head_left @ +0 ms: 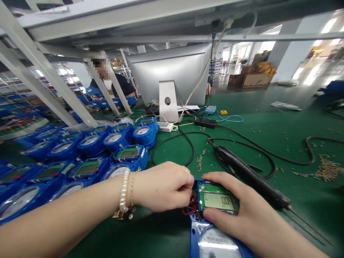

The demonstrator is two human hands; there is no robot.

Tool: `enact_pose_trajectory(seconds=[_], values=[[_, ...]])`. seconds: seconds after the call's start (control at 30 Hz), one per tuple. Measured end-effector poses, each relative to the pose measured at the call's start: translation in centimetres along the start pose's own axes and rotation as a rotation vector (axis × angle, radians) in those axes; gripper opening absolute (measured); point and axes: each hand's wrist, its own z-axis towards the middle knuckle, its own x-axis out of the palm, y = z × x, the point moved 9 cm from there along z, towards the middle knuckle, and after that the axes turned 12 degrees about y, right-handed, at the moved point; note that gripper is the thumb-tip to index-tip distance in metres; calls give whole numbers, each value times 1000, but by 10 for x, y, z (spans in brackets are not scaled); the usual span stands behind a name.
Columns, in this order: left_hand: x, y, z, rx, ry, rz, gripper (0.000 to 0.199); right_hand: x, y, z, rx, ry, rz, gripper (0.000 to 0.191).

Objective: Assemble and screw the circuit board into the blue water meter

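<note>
A blue water meter [195, 233] with a round dial lies at the front of the bench, its electronics housing open. Its green circuit board carries an LCD display [219, 201] that reads 0.0. My right hand [248, 211] grips the housing from the right, thumb at the near edge and fingers along the far edge. At the housing's left side, my left hand [168, 186] is closed in a pinch on the red and dark wires [192, 206]. Its fingertips are partly hidden, so the exact hold is unclear.
Rows of similar blue meters [91, 143] stand to the left. A black electric screwdriver [249, 175] with a long bit lies at right, its cable looping behind. Loose screws [329, 167] are piled far right. A monitor [172, 71] stands ahead under a shelf frame; a person [115, 84] is beyond.
</note>
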Motion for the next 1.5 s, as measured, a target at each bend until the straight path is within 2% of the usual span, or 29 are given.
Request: enact_pose_trajectory(seconds=[0.13, 0.33, 0.4, 0.5, 0.57, 0.63, 0.7, 0.8, 0.9, 1.07, 1.27, 1.3, 1.37, 1.5], values=[[8, 14, 0, -17, -36, -194, 15, -2, -1, 0, -2, -13, -13, 42], [13, 24, -3, -41, -31, -282, 17, -1, -2, -1, 15, 4, 5, 43], [4, 24, -12, -60, -113, -255, 19, -1, -3, -2, 9, 1, 3, 43], [-13, 19, -36, -90, -335, -191, 16, -2, -4, -3, 3, -11, -15, 43], [-14, 9, -49, -79, -397, -172, 13, -2, -3, -3, -12, -19, -22, 43], [-4, 0, -52, -98, -347, -161, 13, -2, 0, -2, -30, -22, -18, 43], [10, 1, -50, -208, -271, -139, 13, -2, 1, -1, -28, -18, -13, 42], [21, 12, -45, -392, -236, -148, 22, -2, 1, 0, -5, -16, -21, 42], [23, 24, -41, -470, -235, -198, 34, -1, -1, 0, 20, -7, -18, 44], [22, 25, -43, -434, -269, -192, 24, -2, -1, -2, 11, -15, 8, 43], [18, -7, -46, -251, -374, -29, 18, 0, 1, 0, -18, -6, -6, 42], [18, -8, -45, -231, -370, -84, 17, 1, -1, 1, -8, -6, -9, 42], [21, 2, -39, -250, -315, -335, 16, 1, -3, 1, 13, -11, -20, 43], [42, 19, -26, -305, -50, -877, 21, 0, -5, -1, 37, -6, -29, 46]])
